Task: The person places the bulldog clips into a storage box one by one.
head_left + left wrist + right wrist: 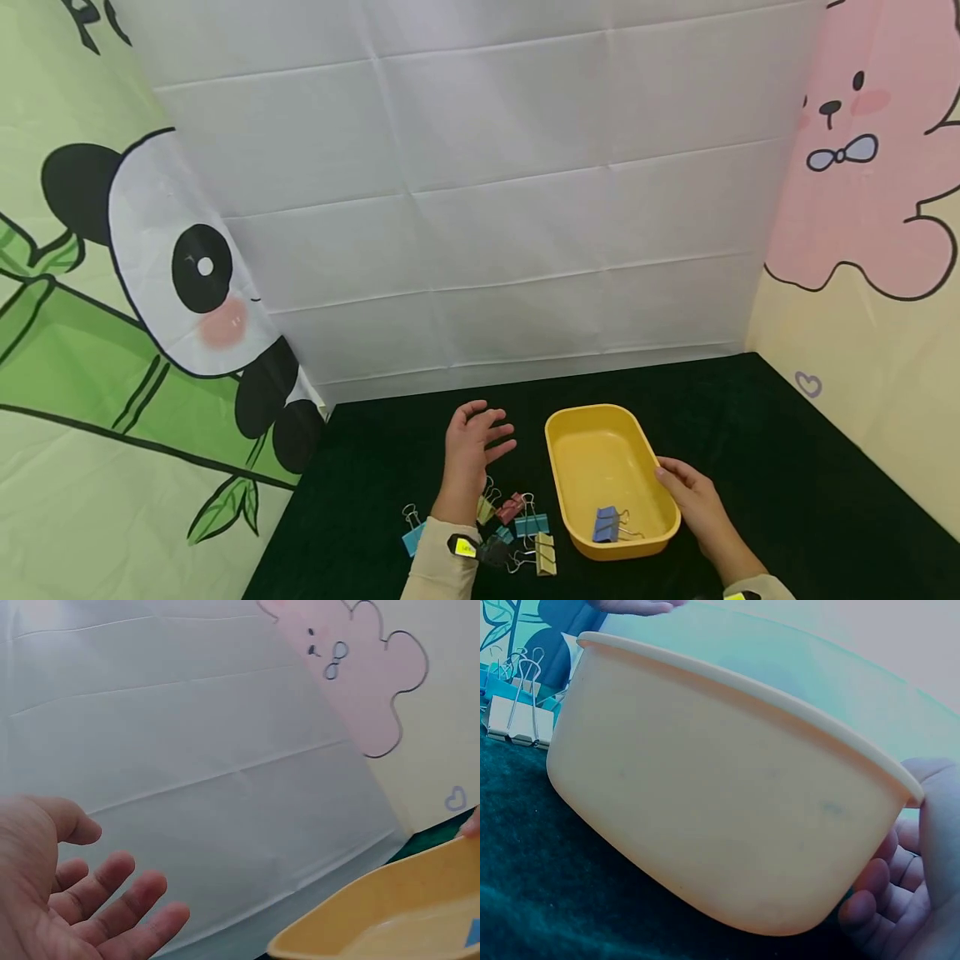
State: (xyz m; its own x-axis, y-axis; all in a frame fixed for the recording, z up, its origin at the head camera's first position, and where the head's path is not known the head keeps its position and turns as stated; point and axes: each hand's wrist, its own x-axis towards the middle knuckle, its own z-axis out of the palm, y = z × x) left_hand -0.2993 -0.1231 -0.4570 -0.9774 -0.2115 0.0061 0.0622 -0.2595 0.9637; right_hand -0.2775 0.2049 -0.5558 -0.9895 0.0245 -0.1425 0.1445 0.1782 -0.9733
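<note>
A yellow plastic tub (600,454) stands on the dark cloth, with a blue binder clip (606,525) inside at its near end. My right hand (693,500) grips the tub's right side; in the right wrist view the thumb is at the rim and the fingers (874,879) curl against the outer wall. To the left of the tub my left hand (476,446) hovers with spread, slightly bent fingers and holds nothing. Below it lie several binder clips: a yellow one (546,554), a teal one (532,525), a red one (511,508). The left forearm partly covers the group.
A light-blue binder clip (412,537) lies left of the left forearm. Dark green cloth (757,442) covers the table. A white sheet (510,208) hangs behind it, with printed panda (150,275) and pink bear (877,217) curtains at the sides.
</note>
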